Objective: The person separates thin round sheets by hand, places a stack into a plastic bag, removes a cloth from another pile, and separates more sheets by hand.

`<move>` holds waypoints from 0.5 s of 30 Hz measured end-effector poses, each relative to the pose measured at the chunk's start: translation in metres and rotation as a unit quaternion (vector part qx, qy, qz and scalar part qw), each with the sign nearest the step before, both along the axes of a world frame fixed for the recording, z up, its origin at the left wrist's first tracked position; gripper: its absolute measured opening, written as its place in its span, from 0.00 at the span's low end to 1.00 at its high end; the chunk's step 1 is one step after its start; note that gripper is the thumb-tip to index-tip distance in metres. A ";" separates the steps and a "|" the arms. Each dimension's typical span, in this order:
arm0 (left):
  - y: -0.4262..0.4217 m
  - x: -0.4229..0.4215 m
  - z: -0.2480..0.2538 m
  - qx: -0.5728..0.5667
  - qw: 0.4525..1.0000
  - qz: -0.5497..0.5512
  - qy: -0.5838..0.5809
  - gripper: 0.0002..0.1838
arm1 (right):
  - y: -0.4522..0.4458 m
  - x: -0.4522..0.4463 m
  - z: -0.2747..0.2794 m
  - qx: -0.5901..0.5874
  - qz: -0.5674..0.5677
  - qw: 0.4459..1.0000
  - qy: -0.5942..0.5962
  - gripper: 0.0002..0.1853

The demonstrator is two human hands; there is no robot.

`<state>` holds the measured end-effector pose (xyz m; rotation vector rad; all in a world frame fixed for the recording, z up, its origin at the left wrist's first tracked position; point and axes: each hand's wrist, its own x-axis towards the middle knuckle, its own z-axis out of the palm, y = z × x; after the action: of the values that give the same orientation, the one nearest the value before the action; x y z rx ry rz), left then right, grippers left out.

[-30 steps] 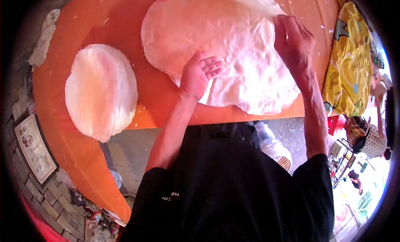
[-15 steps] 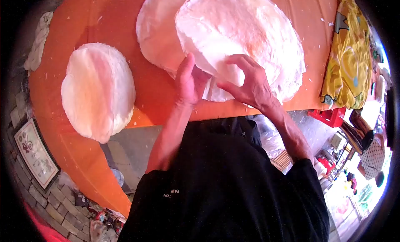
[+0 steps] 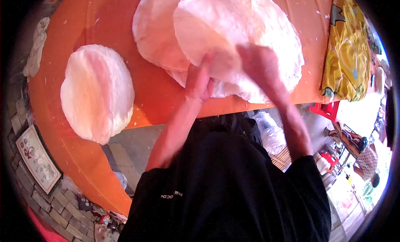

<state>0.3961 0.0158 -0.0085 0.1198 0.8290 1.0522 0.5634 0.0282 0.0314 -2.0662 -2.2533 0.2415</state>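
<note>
Thin, pale round sheets (image 3: 275,29) lie overlapping in a large pile on the orange-covered table (image 3: 112,17). My left hand (image 3: 201,77) is at the near edge of the pile, its thumb and fingers closed on the edge of a sheet. My right hand (image 3: 260,65), smeared by motion, is over the pile to the right; its fingers cannot be made out. A smaller oval stack of pale sheets (image 3: 98,92) lies apart at the left.
Yellow patterned cloth (image 3: 348,50) covers the table's right end. Beyond it are a red stool (image 3: 327,111) and a person (image 3: 366,163). A framed picture (image 3: 38,158) stands at the lower left. White plastic bags (image 3: 270,134) sit below the table edge.
The top sheet has come down over the pile, its near edge now at my left hand. My right hand has come in from the far right. My left hand has moved slightly right and closed.
</note>
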 end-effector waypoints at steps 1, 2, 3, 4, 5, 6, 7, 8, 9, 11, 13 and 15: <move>-0.005 -0.007 -0.009 0.028 0.999 -0.015 0.018 0.20 | 0.009 0.025 0.019 0.052 0.012 0.990 0.128 0.06; -0.009 -0.013 -0.014 0.055 0.997 -0.029 0.036 0.21 | 0.019 0.050 0.046 0.123 0.034 0.982 0.142 0.07; -0.010 -0.014 -0.008 -0.007 1.000 0.001 0.029 0.21 | 0.027 0.073 0.066 0.091 0.048 0.987 0.126 0.08; -0.011 -0.020 -0.016 -0.005 1.000 -0.002 0.027 0.21 | 0.036 0.095 0.085 0.058 0.062 0.990 0.110 0.09; -0.014 -0.029 -0.028 -0.003 1.000 0.001 0.021 0.22 | 0.032 0.090 0.101 0.068 0.028 0.993 0.093 0.08; -0.015 -0.035 -0.035 -0.001 1.000 0.004 0.014 0.22 | 0.025 0.081 0.116 0.077 -0.006 0.994 0.076 0.07; -0.015 -0.037 -0.033 -0.018 0.999 0.003 0.031 0.22 | 0.018 0.068 0.130 0.088 -0.038 0.994 0.059 0.07; -0.015 -0.037 -0.031 -0.018 0.999 0.003 0.031 0.22 | 0.011 0.054 0.141 0.096 -0.071 0.992 0.044 0.08; -0.015 -0.038 -0.030 -0.006 1.000 -0.009 0.025 0.22 | 0.006 0.040 0.148 0.103 -0.103 0.989 0.029 0.09; -0.012 -0.037 -0.021 0.010 1.000 -0.019 0.018 0.22 | 0.003 0.009 0.137 0.070 -0.025 0.997 -0.010 0.08; -0.015 -0.039 -0.007 -0.013 1.000 -0.019 0.007 0.22 | -0.012 -0.028 0.082 -0.025 0.087 0.996 -0.012 0.07; -0.018 -0.045 -0.012 -0.012 1.000 -0.026 -0.005 0.23 | -0.019 -0.040 0.026 -0.081 0.101 0.991 0.041 0.07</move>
<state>0.3511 -0.0021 -0.0206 0.1159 0.8248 0.9924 0.5233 0.0095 0.0579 -1.8581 -2.4664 0.5291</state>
